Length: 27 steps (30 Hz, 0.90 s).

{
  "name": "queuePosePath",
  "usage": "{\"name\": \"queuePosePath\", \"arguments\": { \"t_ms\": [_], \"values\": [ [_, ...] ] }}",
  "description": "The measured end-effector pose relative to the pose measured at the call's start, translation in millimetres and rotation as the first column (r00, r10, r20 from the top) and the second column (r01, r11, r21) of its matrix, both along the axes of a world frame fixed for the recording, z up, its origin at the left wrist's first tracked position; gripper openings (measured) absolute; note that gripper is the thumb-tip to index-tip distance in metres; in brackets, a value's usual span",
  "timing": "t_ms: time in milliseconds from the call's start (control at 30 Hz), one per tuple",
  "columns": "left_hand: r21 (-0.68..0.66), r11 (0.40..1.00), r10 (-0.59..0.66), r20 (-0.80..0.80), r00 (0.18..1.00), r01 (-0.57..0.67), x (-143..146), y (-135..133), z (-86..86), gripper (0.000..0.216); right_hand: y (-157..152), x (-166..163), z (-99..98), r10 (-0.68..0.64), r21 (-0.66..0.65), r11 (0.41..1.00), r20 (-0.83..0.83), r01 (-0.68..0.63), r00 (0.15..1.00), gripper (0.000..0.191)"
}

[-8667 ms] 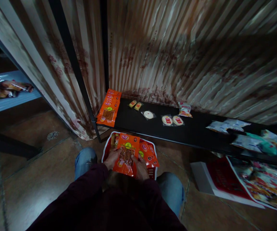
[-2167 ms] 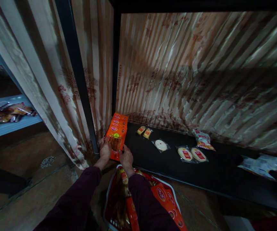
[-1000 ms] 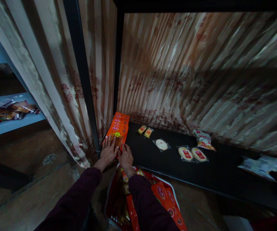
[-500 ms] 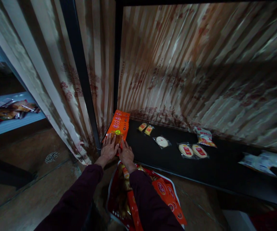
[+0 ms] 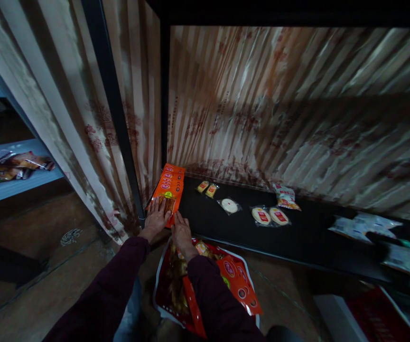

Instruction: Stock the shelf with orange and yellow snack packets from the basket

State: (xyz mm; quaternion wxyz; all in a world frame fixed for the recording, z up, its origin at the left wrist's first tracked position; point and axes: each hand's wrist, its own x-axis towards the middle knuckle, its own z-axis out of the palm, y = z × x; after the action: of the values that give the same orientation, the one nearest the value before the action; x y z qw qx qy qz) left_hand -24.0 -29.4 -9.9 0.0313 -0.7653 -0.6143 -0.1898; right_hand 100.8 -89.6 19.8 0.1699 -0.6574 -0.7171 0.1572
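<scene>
Several orange snack packets [image 5: 169, 183] lie overlapped in a row at the left end of a black shelf [image 5: 205, 216]. My left hand [image 5: 156, 217] rests flat on the front packet, fingers stretched out and apart. Beside it, at the packet's right front edge, my right hand [image 5: 182, 232] has its fingers extended and touches or nearly touches the edge. Neither hand is wrapped round anything. Below my forearms a red basket [image 5: 160, 285] with a white rim holds more orange packets [image 5: 238, 280] and golden-brown packs.
On the shelf lie two small yellow packs [image 5: 207, 188], a round white wrapped cake [image 5: 229, 205], a pair of round cakes [image 5: 269, 216], a red-and-white bag [image 5: 286, 197] and pale packets [image 5: 363, 225]. A black post [image 5: 114, 95] and curtain [image 5: 247, 104] bound the left and back.
The whole view has shifted, so the shelf items sit further left. My right hand has drawn slightly back from the front packet; my left hand stays flat on it.
</scene>
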Motion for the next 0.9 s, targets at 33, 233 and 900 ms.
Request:
{"name": "queuePosePath", "arguments": {
  "t_ms": [33, 233, 900],
  "values": [
    [0.008, 1.0, 0.01, -0.002, 1.0, -0.01, 2, -1, 0.7, 0.059, -3, 1, 0.5, 0.011, 0.015, 1.0, 0.0, -0.011, 1.0, 0.051],
    [0.077, 0.996, 0.036, -0.022, 0.999, -0.035, 11, -9, 1.7, 0.052, -14, 5, -4.6, 0.046, 0.059, 0.997, 0.004, -0.046, 0.999, 0.053],
    [0.01, 0.995, -0.099, -0.029, 0.995, 0.099, 34, -71, -5.3, 0.046, -41, 18, -10.0, 0.022, 0.057, 0.998, -0.098, -0.016, 0.995, 0.05]
  ]
}}
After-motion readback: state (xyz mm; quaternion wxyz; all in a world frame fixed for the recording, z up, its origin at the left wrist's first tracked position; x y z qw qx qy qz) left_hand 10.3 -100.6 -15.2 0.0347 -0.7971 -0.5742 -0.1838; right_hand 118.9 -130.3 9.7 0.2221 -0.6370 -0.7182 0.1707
